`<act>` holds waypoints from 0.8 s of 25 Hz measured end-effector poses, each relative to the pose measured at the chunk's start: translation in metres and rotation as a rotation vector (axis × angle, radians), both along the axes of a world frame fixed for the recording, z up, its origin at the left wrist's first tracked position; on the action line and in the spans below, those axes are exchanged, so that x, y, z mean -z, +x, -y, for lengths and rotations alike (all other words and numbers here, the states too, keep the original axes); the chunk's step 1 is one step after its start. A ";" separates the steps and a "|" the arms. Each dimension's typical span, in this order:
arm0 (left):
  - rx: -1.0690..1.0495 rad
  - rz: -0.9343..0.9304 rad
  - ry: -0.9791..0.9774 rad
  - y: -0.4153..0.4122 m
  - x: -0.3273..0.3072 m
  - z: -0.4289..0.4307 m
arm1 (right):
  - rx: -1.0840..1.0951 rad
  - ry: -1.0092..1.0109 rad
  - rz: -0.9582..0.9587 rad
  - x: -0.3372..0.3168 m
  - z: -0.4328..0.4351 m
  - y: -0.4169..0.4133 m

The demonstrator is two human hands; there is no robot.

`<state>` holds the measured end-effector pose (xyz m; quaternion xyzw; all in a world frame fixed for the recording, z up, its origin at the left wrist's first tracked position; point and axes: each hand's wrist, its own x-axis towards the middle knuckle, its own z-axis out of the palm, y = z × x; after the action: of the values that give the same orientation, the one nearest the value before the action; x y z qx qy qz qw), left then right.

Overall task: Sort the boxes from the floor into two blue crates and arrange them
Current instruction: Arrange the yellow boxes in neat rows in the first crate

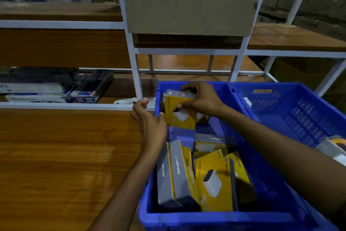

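A blue crate (221,218) stands in front of me on the wooden floor, holding several yellow and grey charger boxes (213,180). At its far left corner my right hand (201,97) grips the top of a yellow box (179,116) that stands upright against the crate wall. My left hand (149,120) is at the crate's left rim, thumb touching the same box's left edge, fingers loosely curled. A second blue crate (292,107) sits to the right, with a few boxes (335,148) at its near edge.
A white metal rack (134,66) with wooden shelves rises behind the crates. A large cardboard carton (189,0) sits on its shelf. Packaged goods (56,88) lie on the lowest shelf at left. Bare wooden floor (65,156) spreads to the left.
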<state>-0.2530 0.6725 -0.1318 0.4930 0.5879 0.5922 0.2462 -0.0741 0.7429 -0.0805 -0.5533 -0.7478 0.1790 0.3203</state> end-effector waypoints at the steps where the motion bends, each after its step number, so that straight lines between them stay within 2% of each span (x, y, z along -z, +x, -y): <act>1: 0.000 0.015 -0.009 0.000 -0.002 0.001 | -0.048 -0.022 0.030 0.011 -0.004 -0.003; 4: 0.003 0.027 -0.018 0.001 -0.005 0.005 | -0.157 -0.052 0.094 0.049 -0.019 -0.012; 7: 0.010 0.033 -0.014 0.001 -0.007 0.004 | -0.159 0.127 0.162 0.080 -0.036 -0.016; 10: 0.016 0.025 -0.013 0.000 -0.005 0.002 | 0.042 0.210 0.164 0.102 -0.047 -0.016; 13: 0.023 0.013 0.003 0.000 -0.004 0.002 | 0.294 0.189 0.047 0.118 -0.049 -0.019; 16: 0.023 0.005 0.007 -0.001 -0.003 0.001 | 0.462 -0.047 -0.026 0.129 -0.048 -0.023; 18: 0.026 0.001 -0.002 0.000 -0.002 0.001 | 0.435 -0.229 -0.008 0.134 -0.050 -0.024; 20: 0.040 -0.027 0.007 0.001 -0.002 0.002 | 0.403 -0.271 0.011 0.134 -0.055 -0.023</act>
<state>-0.2517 0.6702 -0.1301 0.5134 0.5792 0.5826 0.2481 -0.0970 0.7982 -0.2144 -0.7300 -0.5934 0.2072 0.2684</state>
